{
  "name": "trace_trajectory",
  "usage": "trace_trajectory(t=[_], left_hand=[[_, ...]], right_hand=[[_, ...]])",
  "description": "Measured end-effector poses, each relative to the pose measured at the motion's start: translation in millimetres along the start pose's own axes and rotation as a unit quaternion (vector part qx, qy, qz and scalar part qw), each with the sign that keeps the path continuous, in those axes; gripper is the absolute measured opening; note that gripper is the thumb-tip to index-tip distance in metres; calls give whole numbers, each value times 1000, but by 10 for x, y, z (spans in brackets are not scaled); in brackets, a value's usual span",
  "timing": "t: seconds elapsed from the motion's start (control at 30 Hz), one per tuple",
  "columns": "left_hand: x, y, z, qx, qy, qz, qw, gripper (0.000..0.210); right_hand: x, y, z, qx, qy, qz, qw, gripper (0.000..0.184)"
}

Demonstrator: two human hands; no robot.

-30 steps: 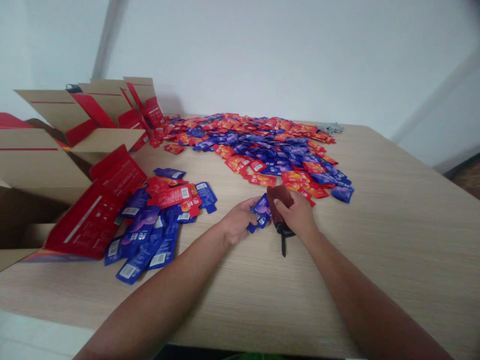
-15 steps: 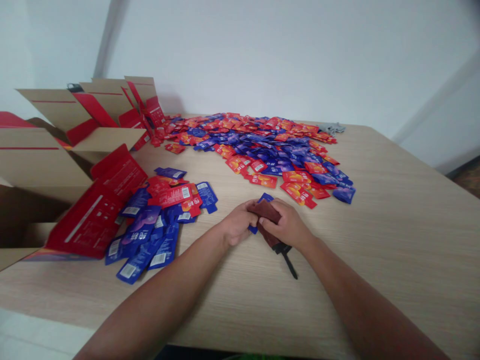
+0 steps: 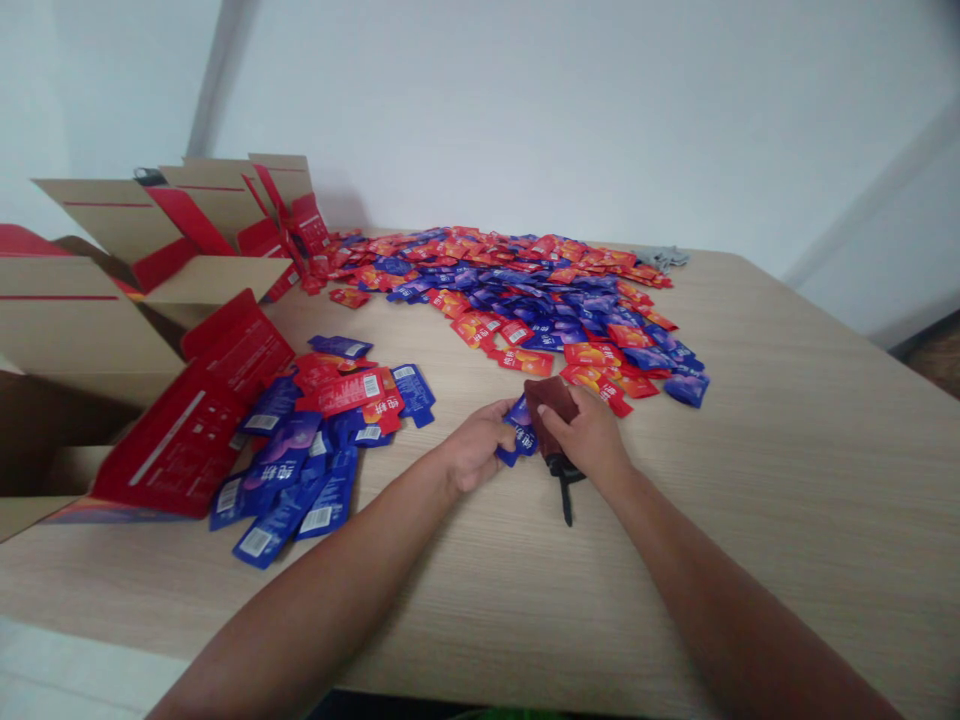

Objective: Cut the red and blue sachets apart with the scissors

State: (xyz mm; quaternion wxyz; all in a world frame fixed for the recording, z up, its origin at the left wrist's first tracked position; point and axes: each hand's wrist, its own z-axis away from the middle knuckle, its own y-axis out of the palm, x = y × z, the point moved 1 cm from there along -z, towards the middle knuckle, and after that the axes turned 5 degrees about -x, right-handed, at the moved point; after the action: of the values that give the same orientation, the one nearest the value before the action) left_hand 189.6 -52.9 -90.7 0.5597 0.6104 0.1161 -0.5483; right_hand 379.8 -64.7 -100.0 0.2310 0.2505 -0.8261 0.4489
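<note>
My left hand (image 3: 476, 447) pinches the lower left side of a small blue sachet (image 3: 519, 432), its printed face turned up. Beside it, my right hand (image 3: 598, 438) is closed around a flat reddish-brown pouch-like thing (image 3: 544, 402) with a black end. From that end a thin black strip (image 3: 566, 500) sticks out toward me. The brown thing overlaps the right edge of the sachet; whether they touch I cannot tell. My right fingers are partly hidden beneath it. Left of my hands lies a small heap of blue and red sachets (image 3: 328, 495).
A long pile of red and blue sachets (image 3: 525, 290) spreads along the back of the wooden table (image 3: 787, 440). Opened cardboard boxes (image 3: 202, 420) with raised flaps line the left side. A crumpled grey cloth-like thing (image 3: 670, 257) lies at the back right, before the white wall.
My right hand has moved slightly right with the brown thing, which has turned more upright. More of the blue sachet's front now shows in my left hand, which stays nearly in place.
</note>
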Motion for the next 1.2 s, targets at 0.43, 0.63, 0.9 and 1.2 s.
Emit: trace_trajectory(t=[0.43, 0.63, 0.9, 1.2], left_hand=[[15, -2, 40, 27, 10, 10, 1000, 59], [76, -6, -15, 4, 14, -20, 1000, 72], [17, 54, 44, 1, 17, -97, 995, 58], [-71, -136, -24, -168, 274, -344, 882, 35]], right_hand=[[274, -14, 105, 99, -89, -71, 989, 12], [64, -26, 14, 25, -15, -33, 999, 22], [-237, -67, -107, -66, 90, -28, 993, 30], [-182, -86, -57, 24, 273, -417, 867, 46]])
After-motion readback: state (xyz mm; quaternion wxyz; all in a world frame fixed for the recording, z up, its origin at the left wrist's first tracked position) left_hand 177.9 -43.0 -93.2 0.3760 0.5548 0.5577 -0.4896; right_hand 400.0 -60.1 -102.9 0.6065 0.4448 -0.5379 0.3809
